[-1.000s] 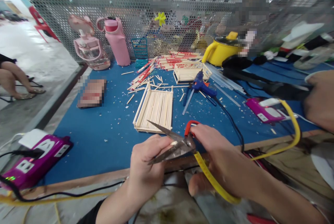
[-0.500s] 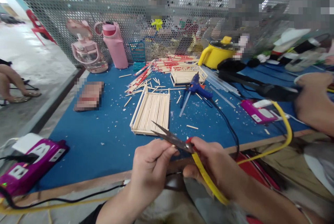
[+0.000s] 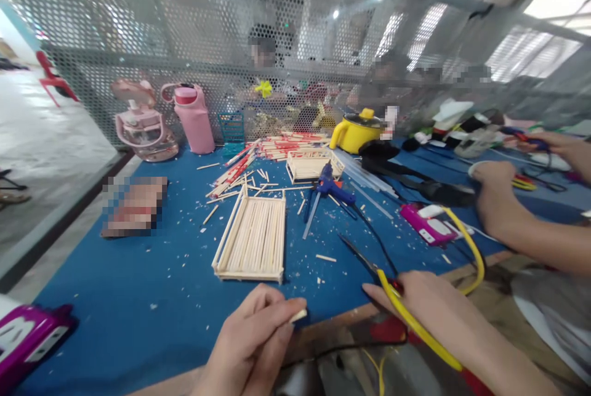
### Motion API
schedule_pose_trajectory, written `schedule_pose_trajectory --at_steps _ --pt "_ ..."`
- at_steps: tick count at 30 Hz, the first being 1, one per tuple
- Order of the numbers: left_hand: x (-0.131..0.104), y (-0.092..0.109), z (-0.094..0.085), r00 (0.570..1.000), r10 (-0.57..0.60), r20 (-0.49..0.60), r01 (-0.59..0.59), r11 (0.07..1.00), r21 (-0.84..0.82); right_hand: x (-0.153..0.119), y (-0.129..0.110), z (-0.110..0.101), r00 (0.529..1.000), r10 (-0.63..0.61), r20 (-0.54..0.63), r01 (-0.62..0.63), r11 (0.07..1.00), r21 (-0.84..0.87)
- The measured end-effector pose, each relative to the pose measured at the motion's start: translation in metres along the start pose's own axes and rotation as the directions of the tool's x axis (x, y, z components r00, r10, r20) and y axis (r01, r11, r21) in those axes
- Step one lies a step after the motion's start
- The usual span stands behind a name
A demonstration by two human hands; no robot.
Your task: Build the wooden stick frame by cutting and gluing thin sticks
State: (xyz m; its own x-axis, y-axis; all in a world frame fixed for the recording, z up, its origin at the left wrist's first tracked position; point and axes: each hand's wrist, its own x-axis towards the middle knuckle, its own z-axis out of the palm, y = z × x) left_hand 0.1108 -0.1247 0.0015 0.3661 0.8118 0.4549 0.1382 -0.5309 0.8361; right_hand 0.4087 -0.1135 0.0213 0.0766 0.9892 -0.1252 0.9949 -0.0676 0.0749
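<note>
Nearest of all, the left hand (image 3: 258,340) sits low at the near edge of the tabletop (image 3: 152,285). Its fingers are pinched tight on a short bit of stick (image 3: 298,315), and only the pale tip pokes out past the fingertips.

To the right, the right hand (image 3: 434,310) is closed on a pair of scissors (image 3: 364,258). The red handles are mostly hidden in the hand. The dark blades point away and to the left, low over the blue tabletop, and they look nearly closed. A yellow cable (image 3: 466,248) loops across this hand and off to the right.

To do this bit well, I think the stick piece should stay firmly pinched so it does not drop among the crumbs, and the sharp scissor tips should keep pointing away from the other hand and from the cable.

A little farther, in the middle, lies a flat raft of sticks (image 3: 253,245) glued side by side. One loose stick piece (image 3: 325,258) lies just to its right, and tiny wood chips are spread all about.

Farther still is a blue glue gun (image 3: 330,186), with a small stick frame (image 3: 310,165) behind it and a heap of red-and-pale sticks (image 3: 281,145).

On the right, another person's hand (image 3: 496,196) rests near a purple power strip (image 3: 427,223).

At the far edge stand a pink bottle (image 3: 191,119), a yellow pot (image 3: 357,131) and the metal mesh wall (image 3: 138,32).
</note>
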Motion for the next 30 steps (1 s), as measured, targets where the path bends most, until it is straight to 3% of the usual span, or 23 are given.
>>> schedule_pose_trajectory --at_steps 5,9,11,15,17,19,20,21,22,23,25,26,30 --pt "-0.002 -0.012 -0.008 0.997 0.072 0.031 -0.075 0.992 0.099 0.044 -0.021 -0.027 0.982 -0.076 0.171 0.067 0.996 0.056" --pt "-0.004 -0.018 -0.015 0.991 0.105 0.078 -0.114 0.984 0.134 0.073 -0.033 -0.041 0.886 -0.016 0.463 -0.081 0.979 0.187" --pt "-0.003 -0.017 -0.017 0.991 0.108 0.083 -0.117 0.986 0.12 0.084 -0.037 -0.041 0.859 -0.026 0.511 -0.089 0.976 0.199" --pt "0.0 -0.014 -0.02 0.992 0.105 0.067 -0.11 0.99 0.083 0.095 -0.046 -0.044 0.965 0.002 0.261 0.001 1.0 -0.013" --pt "-0.002 -0.015 -0.023 0.996 0.066 0.052 -0.072 0.99 0.122 0.089 -0.053 -0.05 0.99 -0.002 0.139 0.013 0.997 -0.082" --pt "-0.005 -0.016 -0.027 1.0 -0.009 0.018 0.006 0.983 0.182 0.072 -0.064 -0.055 0.993 -0.117 0.003 0.117 0.992 -0.048" --pt "-0.008 -0.016 -0.029 0.999 -0.04 -0.006 0.04 0.978 0.204 0.059 -0.071 -0.055 0.967 -0.241 -0.079 0.245 0.969 0.04" --pt "-0.009 -0.016 -0.03 0.998 -0.054 -0.03 0.06 0.974 0.218 0.046 -0.079 -0.055 0.901 -0.417 -0.12 0.432 0.887 0.161" --pt "-0.011 -0.015 -0.032 0.997 -0.053 -0.054 0.064 0.972 0.227 0.033 -0.087 -0.052 0.794 -0.582 -0.176 0.607 0.746 0.272" --pt "-0.011 -0.014 -0.033 0.996 -0.039 -0.076 0.056 0.971 0.234 0.021 -0.094 -0.048 0.696 -0.669 -0.26 0.715 0.611 0.34" --pt "-0.011 -0.01 -0.034 0.992 0.0 -0.124 0.031 0.969 0.246 0.005 -0.107 -0.038 0.584 -0.707 -0.399 0.807 0.451 0.382" --pt "-0.01 -0.007 -0.034 0.989 0.014 -0.149 0.024 0.968 0.251 0.0 -0.111 -0.033 0.554 -0.697 -0.456 0.829 0.412 0.378" --pt "-0.006 0.002 -0.036 0.982 0.021 -0.188 0.021 0.975 0.223 0.001 -0.119 -0.024 0.503 -0.599 -0.623 0.86 0.421 0.29"
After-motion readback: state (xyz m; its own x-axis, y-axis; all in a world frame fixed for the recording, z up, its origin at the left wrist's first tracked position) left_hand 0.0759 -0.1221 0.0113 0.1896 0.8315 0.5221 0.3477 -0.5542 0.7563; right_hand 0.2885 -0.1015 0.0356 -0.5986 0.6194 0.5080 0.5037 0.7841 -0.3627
